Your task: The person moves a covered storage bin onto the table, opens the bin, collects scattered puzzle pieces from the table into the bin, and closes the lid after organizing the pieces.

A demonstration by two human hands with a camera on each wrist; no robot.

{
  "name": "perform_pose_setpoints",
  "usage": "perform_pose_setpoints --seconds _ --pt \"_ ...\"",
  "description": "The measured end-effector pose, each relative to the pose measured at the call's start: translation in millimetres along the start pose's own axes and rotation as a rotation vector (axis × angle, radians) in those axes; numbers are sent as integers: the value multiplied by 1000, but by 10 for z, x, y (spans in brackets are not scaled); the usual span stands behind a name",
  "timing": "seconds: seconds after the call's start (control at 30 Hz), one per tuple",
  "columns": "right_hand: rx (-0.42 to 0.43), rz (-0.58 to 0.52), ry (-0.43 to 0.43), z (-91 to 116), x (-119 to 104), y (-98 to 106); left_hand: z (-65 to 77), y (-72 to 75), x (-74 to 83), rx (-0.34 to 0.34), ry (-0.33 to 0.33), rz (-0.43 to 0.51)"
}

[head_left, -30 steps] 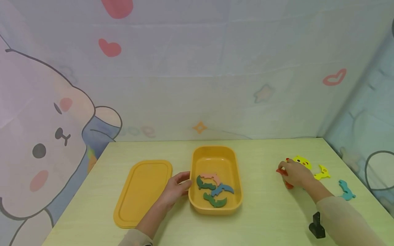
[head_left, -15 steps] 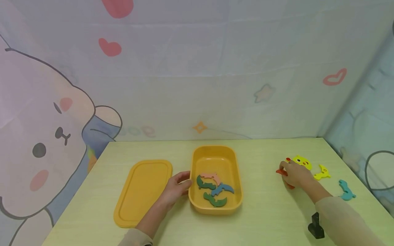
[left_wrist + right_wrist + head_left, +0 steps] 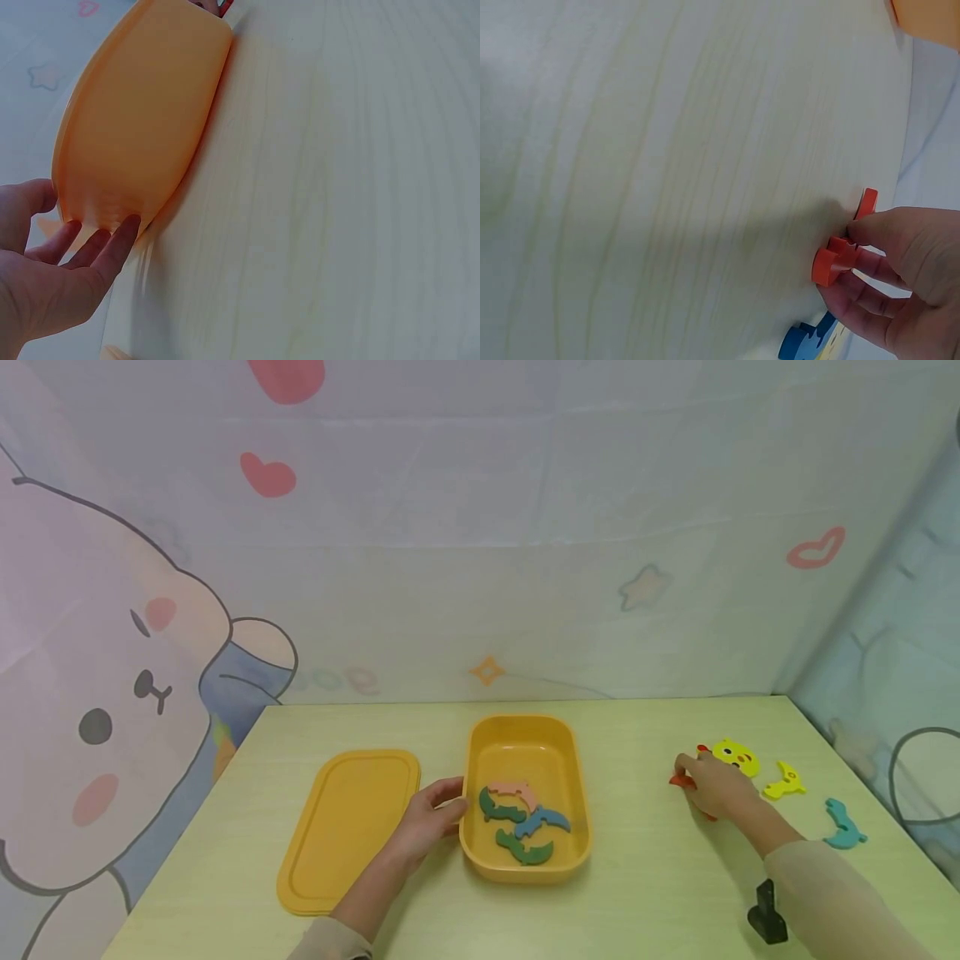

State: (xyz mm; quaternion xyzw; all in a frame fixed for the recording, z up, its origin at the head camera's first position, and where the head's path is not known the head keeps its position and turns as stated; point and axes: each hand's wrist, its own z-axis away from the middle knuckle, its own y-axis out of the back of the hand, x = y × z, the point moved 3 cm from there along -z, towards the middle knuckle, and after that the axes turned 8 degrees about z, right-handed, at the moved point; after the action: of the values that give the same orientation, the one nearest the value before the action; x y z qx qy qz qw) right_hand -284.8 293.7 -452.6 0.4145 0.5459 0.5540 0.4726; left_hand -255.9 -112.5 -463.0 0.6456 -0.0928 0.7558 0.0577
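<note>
My left hand (image 3: 429, 818) rests its fingers and thumb against the left outer wall of a yellow-orange bin (image 3: 525, 874); in the left wrist view the fingertips (image 3: 132, 222) touch that wall. Inside the bin lie two green curved pieces (image 3: 525, 850), a blue one (image 3: 551, 820) and a pink one (image 3: 517, 790). At the right, my right hand (image 3: 718, 787) pinches a red curved piece (image 3: 834, 261) between thumb and fingers, low over the table. Beyond that hand lies a yellow animal-face piece (image 3: 738, 755), partly covered by it. A dark blue piece (image 3: 801, 342) shows below the fingers in the right wrist view.
A yellow curved piece (image 3: 785, 782) and a teal one (image 3: 845, 825) lie right of my right hand. A small black object (image 3: 767, 914) stands near my right sleeve. The flat yellow lid (image 3: 352, 827) lies left of the bin. A printed cloth (image 3: 525, 568) hangs behind the table.
My right hand has shifted slightly left with the red piece, which now shows less below the hand. My left hand and the bin stay where they were.
</note>
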Motion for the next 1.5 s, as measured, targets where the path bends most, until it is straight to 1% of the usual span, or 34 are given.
perform_pose_setpoints --seconds 0.33,0.53,0.63,0.7,0.73,0.9,1.0,1.23,1.5 --pt "6 24 29 2 3 22 -8 1 19 -18 3 17" --pt "47 69 51 -31 -12 54 -3 1 34 -14 3 11" --pt "64 67 64 -46 -36 80 12 -1 34 -9 -8 13" --pt "53 62 65 -52 -55 111 15 -1 32 -9 -11 12" --pt "47 62 66 -55 -62 129 38 -12 62 -12 -11 13" --pt "10 61 58 -85 -83 190 41 -18 82 -27 -12 18" --pt "13 48 63 -114 -93 217 13 -6 33 -27 -20 23" --pt "57 41 100 -152 -170 376 -5 -2 25 -20 -21 14" --pt "51 46 105 -206 -294 526 -19 1 8 -16 -6 5"
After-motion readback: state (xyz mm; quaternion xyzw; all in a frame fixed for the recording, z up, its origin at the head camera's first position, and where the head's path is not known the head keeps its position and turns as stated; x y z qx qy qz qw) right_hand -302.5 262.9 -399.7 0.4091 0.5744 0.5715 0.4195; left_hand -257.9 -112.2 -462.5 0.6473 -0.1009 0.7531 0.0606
